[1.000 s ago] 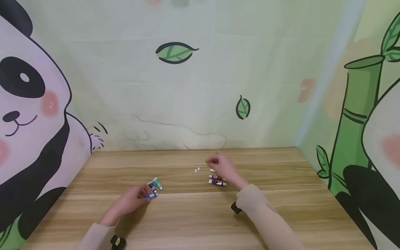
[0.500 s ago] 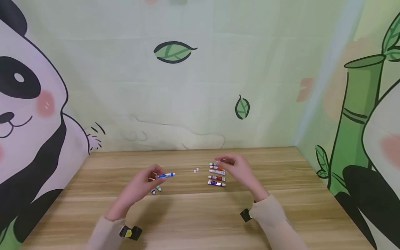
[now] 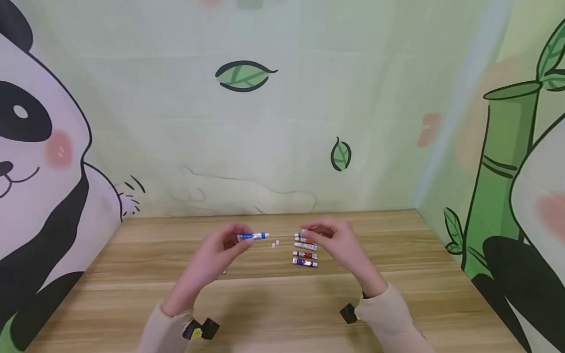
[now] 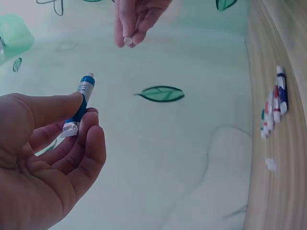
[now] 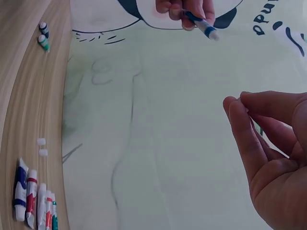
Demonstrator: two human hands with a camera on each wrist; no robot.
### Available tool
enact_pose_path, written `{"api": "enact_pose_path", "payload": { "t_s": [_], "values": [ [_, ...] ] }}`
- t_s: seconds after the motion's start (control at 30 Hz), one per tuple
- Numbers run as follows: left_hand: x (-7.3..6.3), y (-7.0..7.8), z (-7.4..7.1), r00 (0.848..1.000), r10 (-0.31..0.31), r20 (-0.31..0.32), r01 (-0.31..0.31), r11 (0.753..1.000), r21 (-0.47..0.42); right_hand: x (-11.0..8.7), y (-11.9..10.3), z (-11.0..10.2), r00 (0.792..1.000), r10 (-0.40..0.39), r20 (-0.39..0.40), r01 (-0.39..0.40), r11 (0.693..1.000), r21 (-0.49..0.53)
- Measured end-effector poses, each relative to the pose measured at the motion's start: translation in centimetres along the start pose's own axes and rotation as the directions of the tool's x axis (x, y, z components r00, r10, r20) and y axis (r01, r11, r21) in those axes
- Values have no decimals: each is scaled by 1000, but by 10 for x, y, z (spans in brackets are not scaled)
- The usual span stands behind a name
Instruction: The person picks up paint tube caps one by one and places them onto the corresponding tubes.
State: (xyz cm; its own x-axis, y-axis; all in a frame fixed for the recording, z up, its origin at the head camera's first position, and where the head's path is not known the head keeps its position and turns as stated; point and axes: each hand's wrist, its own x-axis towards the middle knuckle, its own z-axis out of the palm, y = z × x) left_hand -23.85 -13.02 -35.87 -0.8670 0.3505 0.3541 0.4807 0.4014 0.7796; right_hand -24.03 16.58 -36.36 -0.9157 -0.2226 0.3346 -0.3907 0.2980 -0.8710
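My left hand [image 3: 220, 250] holds a small blue paint tube [image 3: 253, 236] between thumb and fingers, raised above the table, its narrow white tip pointing right. In the left wrist view the tube's crimped silver end [image 4: 70, 129] shows below the thumb. Thumb and fingertips of my right hand [image 3: 337, 240] pinch a small white cap [image 4: 128, 41], mostly covered in the right wrist view. Behind and below the right hand lies a row of several paint tubes, among them a purple one [image 3: 305, 263], a red one [image 3: 304, 255] and a white one [image 3: 305, 246]. The hands are apart.
Two small white caps [image 5: 42, 147] lie on the wooden table [image 3: 273, 304] left of the row. A dark blue tube [image 5: 44, 28] and a green tube [image 5: 43, 43] lie farther left, mostly hidden behind my left hand in the head view. A printed cloth backdrop [image 3: 176, 122] stands behind.
My left hand has lifted the blue tube from the table and carried it right and away from me. My right hand has shifted slightly right, now over the tube row.
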Motion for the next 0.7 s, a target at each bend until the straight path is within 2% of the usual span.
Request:
{"api": "enact_pose_path", "payload": {
  "t_s": [0.17, 0.37, 0.6, 0.7],
  "values": [
    [1, 13, 5, 999, 50, 9, -50, 999, -13, -5, -8, 5, 999, -54, 0, 54, 998, 24],
    [3, 24, 14, 997, 74, 29, -73, 997, -37, -12, -18, 7, 995, -102, -21, 103, 991, 80],
    [-3, 30, 17, 996, 85, 24, -84, 995, -56, -18, -27, 13, 994, -107, 27, 101, 980, 170],
    [-6, 30, 17, 996, 87, 24, -86, 995, -60, -19, -30, 15, 991, -131, 33, 124, 979, 159]
  ]
}}
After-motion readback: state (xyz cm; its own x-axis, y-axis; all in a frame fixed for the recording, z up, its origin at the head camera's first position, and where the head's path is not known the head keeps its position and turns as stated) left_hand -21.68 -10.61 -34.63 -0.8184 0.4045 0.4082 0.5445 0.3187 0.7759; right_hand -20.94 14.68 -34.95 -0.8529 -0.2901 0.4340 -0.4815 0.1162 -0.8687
